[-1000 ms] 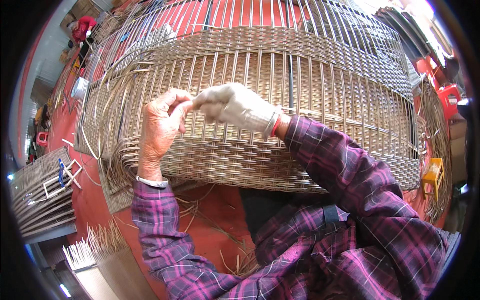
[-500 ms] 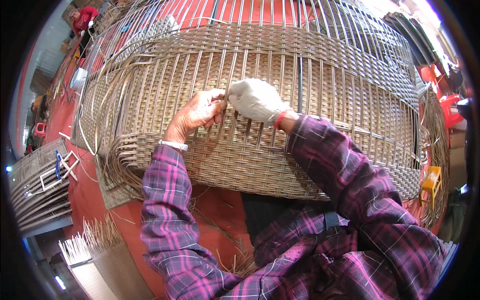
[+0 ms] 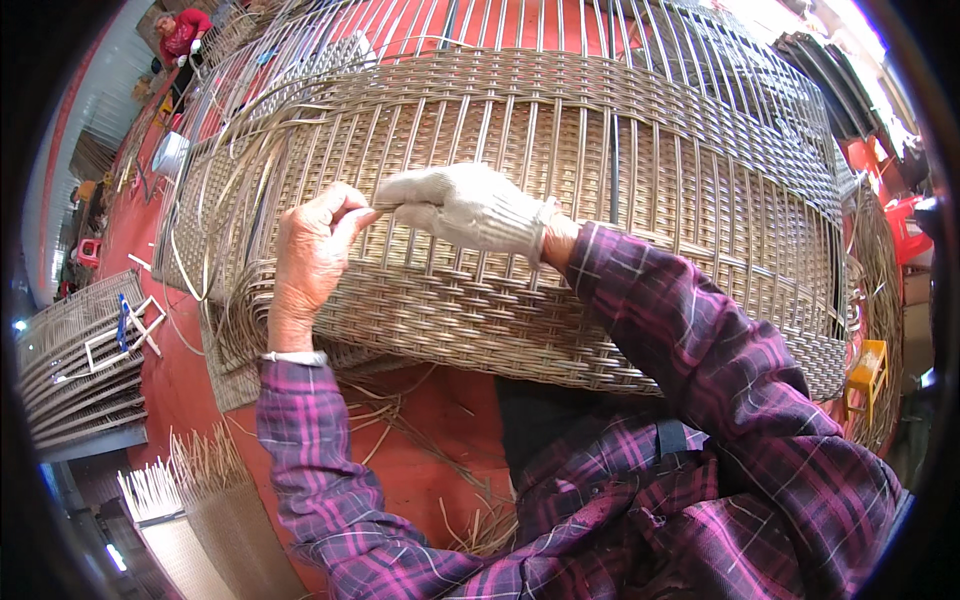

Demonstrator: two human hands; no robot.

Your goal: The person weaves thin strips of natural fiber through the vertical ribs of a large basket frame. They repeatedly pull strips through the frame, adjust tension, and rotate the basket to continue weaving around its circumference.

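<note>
Brown, glossy strands made up the broad wicker panel (image 3: 480, 325), which lay in front of the person, with its tightly woven near edge toward the body. Beyond that edge, long thin rods (image 3: 463, 130) ran away from the person across a second woven layer beneath, and one dark rod (image 3: 614, 170) stood out among them.

Both hands were above the panel, left of its middle. The bare left hand (image 3: 312, 245) had thumb and forefinger narrowed to a pinch; whatever lay between the tips was too small to tell. Its fingertips met or nearly met those of the right hand (image 3: 465, 208), which wore a pale knitted glove. The gloved fingers lay together, pointing left, but whether they gripped a strand could not be told.

Loose strands (image 3: 268, 155) curled over the panel's left side. Red flooring (image 3: 425, 425) showed below the near edge, with offcuts (image 3: 488, 525) scattered on it. Farther out, a yellow stool (image 3: 868, 368) stood to the right, a stack of slatted frames (image 3: 85, 400) lay to the left, and a person in a red top (image 3: 184, 36) was at the upper left.
</note>
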